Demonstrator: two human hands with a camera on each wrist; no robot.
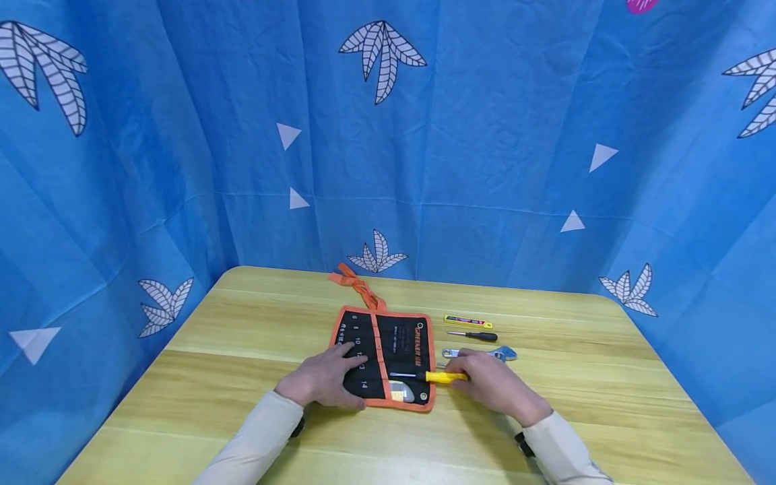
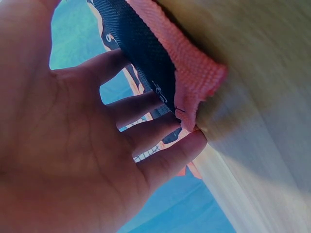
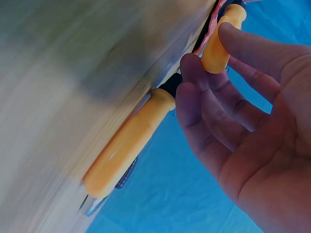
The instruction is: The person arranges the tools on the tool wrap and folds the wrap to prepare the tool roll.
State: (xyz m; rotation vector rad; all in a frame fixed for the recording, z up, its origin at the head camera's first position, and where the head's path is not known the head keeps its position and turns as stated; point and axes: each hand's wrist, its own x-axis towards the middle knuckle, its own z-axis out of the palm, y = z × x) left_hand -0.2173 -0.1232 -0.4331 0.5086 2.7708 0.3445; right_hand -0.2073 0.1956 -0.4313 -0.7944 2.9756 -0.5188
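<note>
My left hand (image 1: 327, 377) lies spread over the left side of a black tool pouch (image 1: 405, 343) with orange edging. In the left wrist view its fingers are extended along the edge of the pouch (image 2: 182, 60). With thumb and fingertips, my right hand (image 1: 488, 380) pinches the butt of a yellow-handled screwdriver (image 1: 444, 377). The shaft points left, over the lower right part of the pouch. A second yellow-handled screwdriver (image 3: 131, 141) lies on the table beneath the right hand, as the right wrist view shows. A pale rounded thing (image 1: 400, 391) shows in the pouch's lower pocket.
Right of the pouch lie a yellow snap-off knife (image 1: 468, 321), a small black-handled screwdriver (image 1: 481, 336) and an adjustable wrench (image 1: 504, 353), partly behind the right hand. Orange ties (image 1: 366, 292) trail from the pouch's far edge. A blue curtain (image 1: 473, 155) hangs behind the wooden table (image 1: 576, 377).
</note>
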